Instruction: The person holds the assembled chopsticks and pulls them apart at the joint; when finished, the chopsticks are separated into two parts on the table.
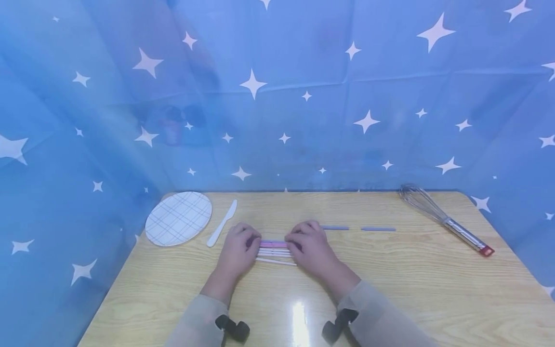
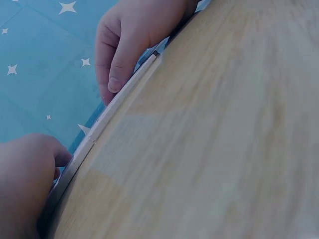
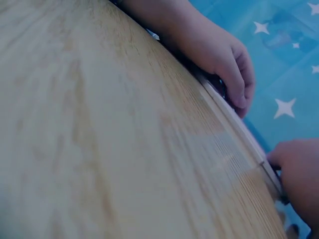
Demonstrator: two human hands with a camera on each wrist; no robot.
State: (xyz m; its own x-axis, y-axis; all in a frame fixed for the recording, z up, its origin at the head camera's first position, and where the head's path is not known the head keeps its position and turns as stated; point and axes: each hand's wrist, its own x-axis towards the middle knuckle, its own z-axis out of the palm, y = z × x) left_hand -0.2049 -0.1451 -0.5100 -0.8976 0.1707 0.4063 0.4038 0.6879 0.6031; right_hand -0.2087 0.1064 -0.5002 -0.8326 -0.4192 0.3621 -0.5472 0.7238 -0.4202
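Observation:
Between the two hands, several thin sticks lie side by side on the table: a purple stick (image 1: pixel 273 241) at the far side, a pink stick (image 1: pixel 274 245) beside it, then several white sticks (image 1: pixel 275 252). My left hand (image 1: pixel 238 246) pinches the left end of the purple stick with curled fingers. At the opposite end, my right hand (image 1: pixel 310 243) pinches the same stick between thumb and fingers. The fingers cover the ends of the row. One white stick (image 1: pixel 276 261) lies nearer me, slightly askew. Both wrist views show the hands low over the row, with a pale stick (image 2: pixel 107 117) along it.
Two more purple sticks (image 1: pixel 378 229) lie right of the right hand. A whisk (image 1: pixel 446 220) with a red-tipped handle is at the far right. A white knife (image 1: pixel 222 223) and a checked round plate (image 1: pixel 178 219) are at the left. A starred blue curtain (image 1: pixel 303 120) stands behind the table.

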